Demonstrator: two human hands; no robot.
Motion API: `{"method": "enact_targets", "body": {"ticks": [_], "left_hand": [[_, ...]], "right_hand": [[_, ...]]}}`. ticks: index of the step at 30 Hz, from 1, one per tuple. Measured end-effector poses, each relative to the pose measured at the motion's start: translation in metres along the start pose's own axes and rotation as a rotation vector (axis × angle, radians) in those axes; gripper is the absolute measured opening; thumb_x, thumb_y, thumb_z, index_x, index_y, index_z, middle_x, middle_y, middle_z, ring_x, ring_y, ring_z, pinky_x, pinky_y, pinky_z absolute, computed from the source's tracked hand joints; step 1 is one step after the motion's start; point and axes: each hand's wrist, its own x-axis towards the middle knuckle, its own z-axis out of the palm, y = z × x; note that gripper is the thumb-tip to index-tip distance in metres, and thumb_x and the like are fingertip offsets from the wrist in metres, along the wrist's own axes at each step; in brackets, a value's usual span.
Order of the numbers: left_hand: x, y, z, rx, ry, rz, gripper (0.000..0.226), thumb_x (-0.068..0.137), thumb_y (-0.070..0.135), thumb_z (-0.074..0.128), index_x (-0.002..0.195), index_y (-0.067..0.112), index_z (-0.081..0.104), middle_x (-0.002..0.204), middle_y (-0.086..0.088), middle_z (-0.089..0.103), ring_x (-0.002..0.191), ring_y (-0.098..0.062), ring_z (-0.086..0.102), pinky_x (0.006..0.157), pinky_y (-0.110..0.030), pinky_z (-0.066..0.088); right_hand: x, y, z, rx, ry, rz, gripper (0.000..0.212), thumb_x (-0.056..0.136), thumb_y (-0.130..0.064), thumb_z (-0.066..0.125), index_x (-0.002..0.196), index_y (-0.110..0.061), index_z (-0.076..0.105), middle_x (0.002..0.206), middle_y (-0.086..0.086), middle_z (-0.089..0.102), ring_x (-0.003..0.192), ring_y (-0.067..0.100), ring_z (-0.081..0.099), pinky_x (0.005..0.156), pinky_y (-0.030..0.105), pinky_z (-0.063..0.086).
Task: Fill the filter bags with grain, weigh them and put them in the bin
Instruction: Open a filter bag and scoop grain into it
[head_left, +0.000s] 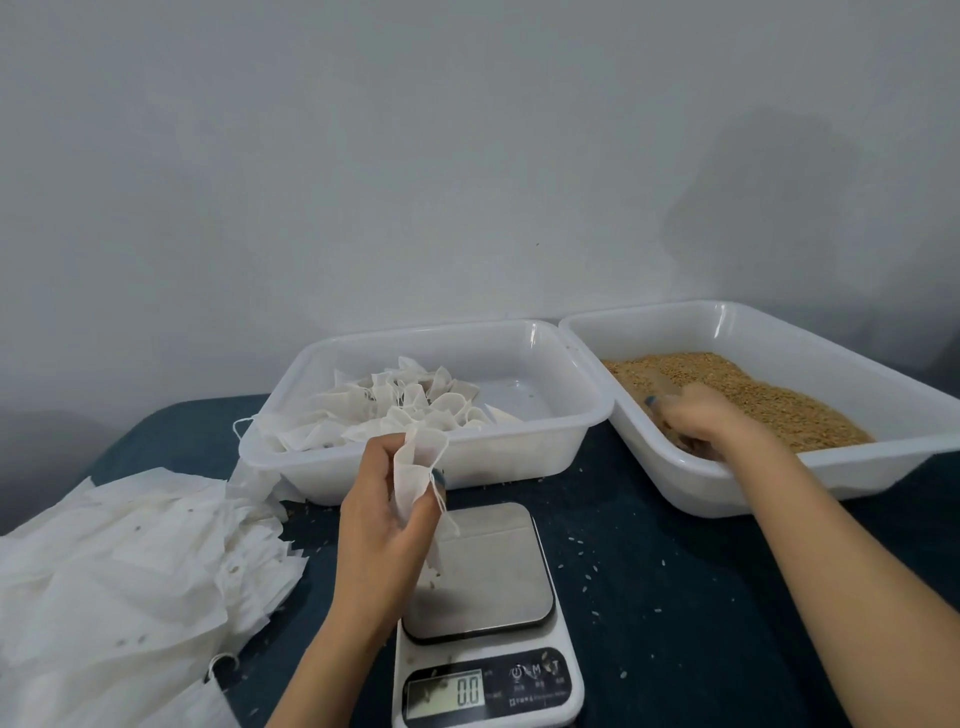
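Pinches an empty filter bag (418, 467) in the left hand (384, 525) above the scale (483, 571), display at 0.0, and reaches with the right hand (711, 415), grasp blurred and not discernible, into the grain (769, 395) in the tray (831, 480) beside the bin (519, 462) of bags (395, 410).

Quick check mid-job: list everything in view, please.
bin: one, white, back centre.
bags: many, white, heaped in the bin.
tray: one, white, back right.
grain: tan heap, in the tray.
scale: one, white, front centre, reads 0.0.
empty bags: pile, white, table's left.
table: one, dark blue, grains scattered.
filter bag: one, white, above the scale.
left hand: pinches the filter bag.
right hand: in the grain, grasp unclear.
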Motion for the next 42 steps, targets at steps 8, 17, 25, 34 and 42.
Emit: {"method": "enact_targets", "body": {"ticks": [8,17,25,34,42], "left_hand": [[0.002,0.001,-0.005,-0.104,-0.166,-0.201,0.024,0.079,0.037,0.06,0.102,0.033,0.06,0.093,0.008,0.067,0.083,-0.016,0.063,0.067,-0.021,0.052],[0.003,-0.016,-0.013,0.067,-0.299,-0.258,0.024,0.075,0.034,0.066,0.09,0.04,0.049,0.08,0.015,0.061,0.069,-0.003,0.056,0.066,-0.032,0.054],[0.003,-0.024,-0.018,0.221,-0.287,-0.26,0.034,0.069,0.037,0.065,0.099,0.04,0.049,0.092,0.013,0.069,0.075,-0.01,0.067,0.069,-0.045,0.059],[0.003,-0.024,-0.024,0.322,-0.213,-0.239,0.041,0.062,0.047,0.06,0.101,0.039,0.047,0.088,0.019,0.068,0.073,-0.009,0.066,0.07,-0.046,0.057],[0.004,-0.025,-0.024,0.374,-0.265,-0.186,0.033,0.068,0.044,0.059,0.098,0.036,0.049,0.081,0.017,0.068,0.07,-0.006,0.065,0.062,-0.035,0.054]], "right_hand": [[-0.01,-0.004,-0.005,-0.016,0.262,-0.257,0.022,0.098,-0.041,0.044,0.088,-0.024,0.054,0.074,-0.004,0.063,0.063,0.016,0.059,0.055,0.03,0.038],[-0.039,-0.024,-0.003,-0.036,0.301,-0.674,0.026,0.096,-0.048,0.051,0.104,-0.028,0.066,0.096,-0.011,0.06,0.081,0.008,0.056,0.065,0.03,0.039],[-0.064,-0.044,0.008,-0.037,0.087,-0.979,0.024,0.086,-0.038,0.069,0.111,-0.038,0.067,0.095,-0.033,0.058,0.094,-0.006,0.054,0.088,0.031,0.043],[-0.073,-0.045,0.001,-0.201,0.16,-1.05,0.028,0.085,-0.043,0.067,0.113,-0.044,0.066,0.102,-0.028,0.061,0.105,0.001,0.043,0.114,0.038,0.013],[-0.097,-0.064,0.0,-0.386,0.232,-1.128,0.038,0.084,-0.055,0.05,0.117,-0.044,0.065,0.106,-0.018,0.063,0.118,0.01,0.044,0.113,0.04,0.004]]}}
